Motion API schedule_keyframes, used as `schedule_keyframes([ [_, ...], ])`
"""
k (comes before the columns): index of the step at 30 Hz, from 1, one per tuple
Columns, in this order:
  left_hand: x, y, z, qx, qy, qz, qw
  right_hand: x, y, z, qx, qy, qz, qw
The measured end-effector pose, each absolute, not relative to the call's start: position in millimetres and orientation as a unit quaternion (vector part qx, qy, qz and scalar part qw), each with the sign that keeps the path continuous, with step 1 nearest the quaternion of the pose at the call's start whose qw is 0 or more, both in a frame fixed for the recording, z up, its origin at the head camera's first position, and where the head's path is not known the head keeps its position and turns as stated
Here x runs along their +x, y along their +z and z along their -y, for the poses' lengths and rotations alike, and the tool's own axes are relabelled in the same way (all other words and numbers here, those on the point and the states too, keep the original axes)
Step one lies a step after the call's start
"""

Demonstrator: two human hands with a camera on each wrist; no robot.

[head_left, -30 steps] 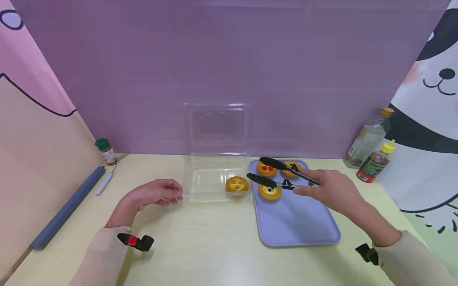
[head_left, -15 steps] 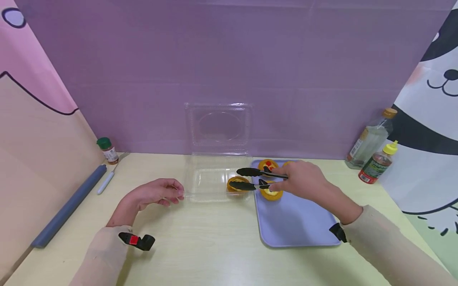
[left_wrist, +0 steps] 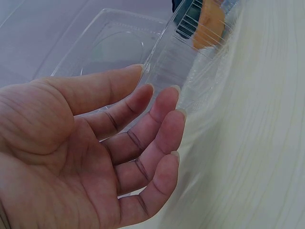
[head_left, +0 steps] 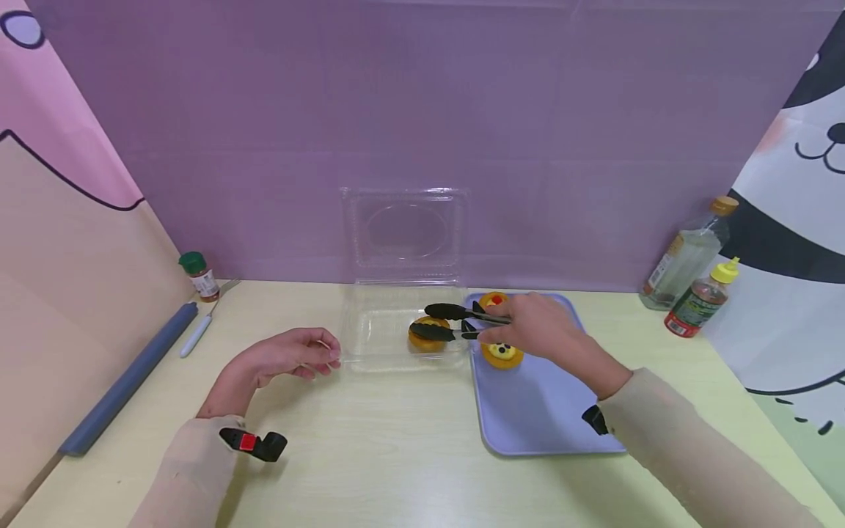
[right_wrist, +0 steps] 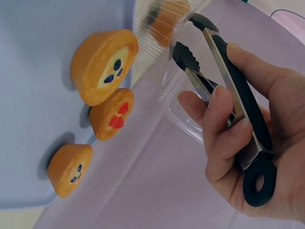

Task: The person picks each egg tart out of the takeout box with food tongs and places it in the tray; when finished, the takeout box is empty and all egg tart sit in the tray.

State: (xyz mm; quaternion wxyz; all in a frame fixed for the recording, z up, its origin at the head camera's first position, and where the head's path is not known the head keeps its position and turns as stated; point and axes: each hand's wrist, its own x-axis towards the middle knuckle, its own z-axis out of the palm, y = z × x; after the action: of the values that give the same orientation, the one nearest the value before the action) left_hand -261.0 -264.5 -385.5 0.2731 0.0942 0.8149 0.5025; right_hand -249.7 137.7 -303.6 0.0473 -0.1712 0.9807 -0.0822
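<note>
My right hand [head_left: 538,326] grips black-tipped metal tongs [right_wrist: 241,90]. Their tips stand over an egg tart [head_left: 426,343] in the right part of a clear plastic container [head_left: 353,323]; whether they squeeze it is hard to tell. The fingers of my left hand [head_left: 293,353] are loosely bent, their tips at the container's left edge, apparently touching it. On the lilac tray [head_left: 541,422] lie a tart with dark berries [right_wrist: 102,67], one with red fruit pieces [right_wrist: 112,115] and a third tart [right_wrist: 69,168], which my right hand hides in the head view.
The container's lid [head_left: 405,235] stands upright behind it against the purple backdrop. At the right are a tall bottle [head_left: 686,257] and a yellow-capped bottle [head_left: 701,301]. A green-capped jar [head_left: 200,276], a light-handled tool [head_left: 196,336] and a blue-grey roll [head_left: 128,381] lie left.
My right hand has brought the tongs left from above the tray to the tart in the container. That tart has shifted slightly left and back. My left hand stays put.
</note>
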Motion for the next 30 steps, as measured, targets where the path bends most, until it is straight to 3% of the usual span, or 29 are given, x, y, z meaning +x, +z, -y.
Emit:
schedule_keyframes([
  [20, -262, -385, 265, 0.095, 0.502, -0.815, 0.275, -254, -314, -129, -0.152, -0.119, -0.981, 0.029],
  [30, -263, -386, 265, 0.092, 0.5, -0.815, 0.277, -254, -316, -128, -0.154, -0.117, -0.98, 0.053],
])
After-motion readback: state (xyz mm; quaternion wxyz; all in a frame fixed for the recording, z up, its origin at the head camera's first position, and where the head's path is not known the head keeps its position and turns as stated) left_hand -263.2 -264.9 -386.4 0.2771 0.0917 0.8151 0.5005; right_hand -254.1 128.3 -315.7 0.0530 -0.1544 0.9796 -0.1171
